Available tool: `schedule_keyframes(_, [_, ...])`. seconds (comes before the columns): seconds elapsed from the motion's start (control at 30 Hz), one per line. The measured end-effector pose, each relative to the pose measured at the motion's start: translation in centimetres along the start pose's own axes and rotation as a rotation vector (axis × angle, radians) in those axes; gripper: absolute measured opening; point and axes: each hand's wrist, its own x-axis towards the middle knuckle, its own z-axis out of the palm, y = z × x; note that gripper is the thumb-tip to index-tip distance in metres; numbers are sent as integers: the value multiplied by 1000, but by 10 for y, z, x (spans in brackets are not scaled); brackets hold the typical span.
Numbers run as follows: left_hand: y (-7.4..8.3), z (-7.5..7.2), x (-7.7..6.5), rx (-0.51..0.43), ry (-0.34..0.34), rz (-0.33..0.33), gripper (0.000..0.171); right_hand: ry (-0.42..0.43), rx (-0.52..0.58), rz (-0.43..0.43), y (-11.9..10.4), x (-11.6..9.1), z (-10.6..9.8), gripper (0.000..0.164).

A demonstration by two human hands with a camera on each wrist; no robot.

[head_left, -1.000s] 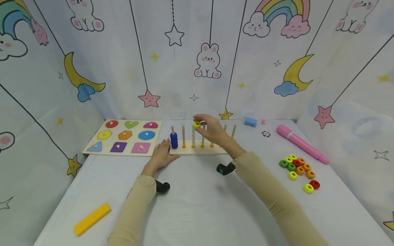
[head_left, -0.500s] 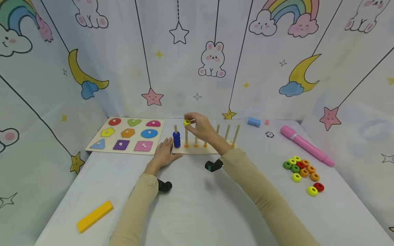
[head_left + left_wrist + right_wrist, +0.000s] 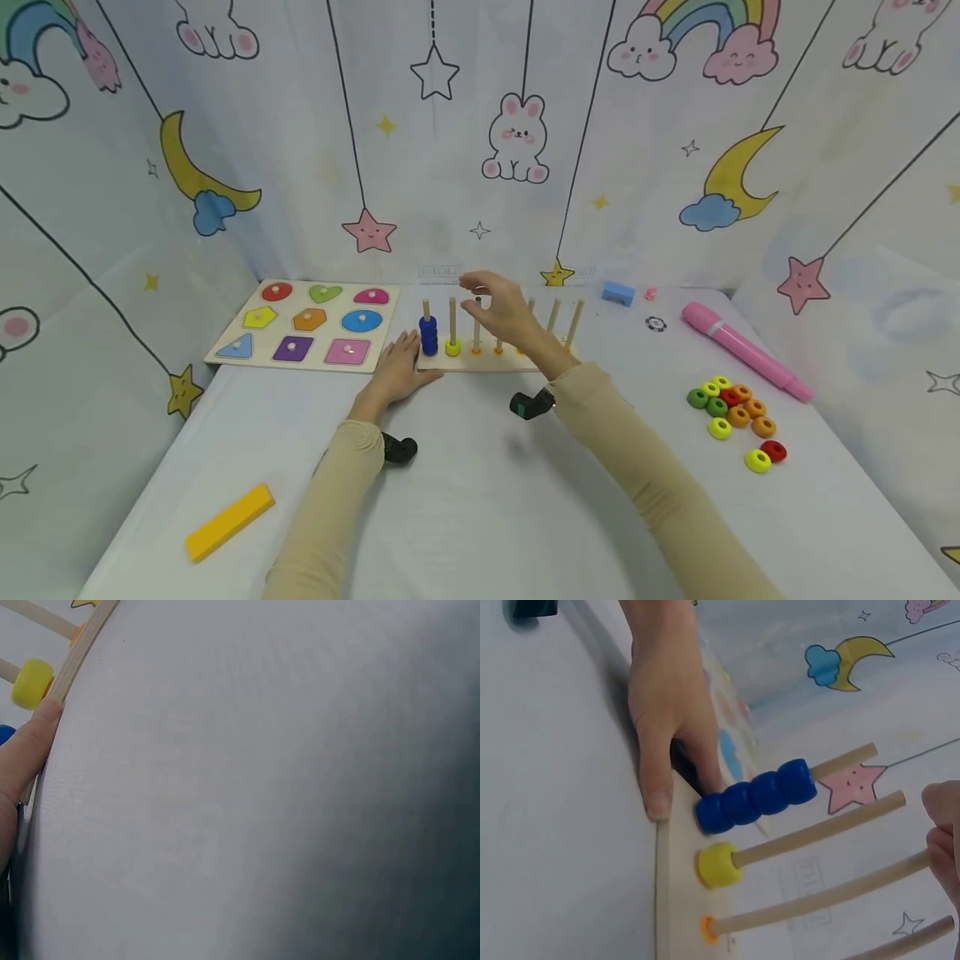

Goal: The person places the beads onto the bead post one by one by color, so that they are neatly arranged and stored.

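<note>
White table (image 3: pixel 465 500), yellow ring (image 3: pixel 453 348) between left hand (image 3: pixel 396 371) — outstretched, touching pegboard (image 3: pixel 483 363) — and gaping, empty right hand (image 3: pixel 504 314)

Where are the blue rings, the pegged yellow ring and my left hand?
Blue rings (image 3: pixel 428 336), head view: middle of the stack.
Yellow ring (image 3: pixel 718 865), right wrist view: rounded side.
Left hand (image 3: pixel 395 372), head view: its back.

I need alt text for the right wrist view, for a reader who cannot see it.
A left hand touches a wooden peg board, with four blue beads on one peg and one yellow bead on the next. The right hand partly shows at the right edge.
</note>
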Motion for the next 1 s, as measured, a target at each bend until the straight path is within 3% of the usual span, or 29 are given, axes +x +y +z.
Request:
schedule_keyframes(0.23, [3,-1,-2,17,-1,2,89,139,23,-71,7,-30,-23,25])
schedule_keyframes(0.53, [2,0,-2,28,0,9,88,205,10,-37,31,-91,-66,29])
schedule_keyframes(0.63, [1,0,-1,27,-2,9,89,205,-14,-4,28,-108,-85,29])
schedule_keyframes(1.0, [-1,2,0,38,1,27,88,157,-119,189,62,-198,-148,28])
